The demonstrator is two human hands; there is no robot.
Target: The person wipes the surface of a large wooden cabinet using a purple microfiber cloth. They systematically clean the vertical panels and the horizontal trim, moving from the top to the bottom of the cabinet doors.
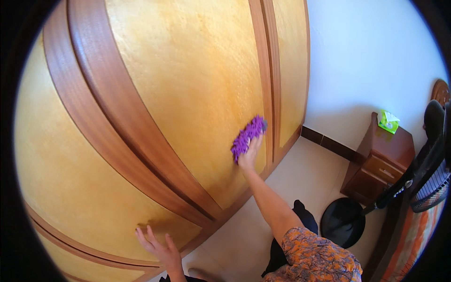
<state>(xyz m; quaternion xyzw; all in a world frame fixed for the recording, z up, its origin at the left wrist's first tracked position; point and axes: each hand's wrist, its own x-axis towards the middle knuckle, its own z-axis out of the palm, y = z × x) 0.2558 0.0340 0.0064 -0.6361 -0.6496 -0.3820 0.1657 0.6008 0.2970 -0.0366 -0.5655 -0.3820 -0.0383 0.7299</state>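
My right hand (250, 152) grips a purple chenille cleaning pad (242, 141) with some grey at one end, held against a yellow panel (183, 84) of a large wardrobe, near a vertical wooden trim strip (265, 70). My left hand (157, 246) has its fingers spread near a lower yellow panel (94, 197) at the bottom left; whether it touches the surface is unclear. Wide brown wooden bands (122, 141) run down between the panels. My right sleeve is orange with a dark pattern.
Tiled floor (305, 171) runs along the wardrobe's base. At right are a wooden nightstand (376, 169) with a green tissue pack (388, 122), a black standing fan on a round base (343, 221), and a bed with a striped cover (420, 235). A white wall (366, 56) stands behind.
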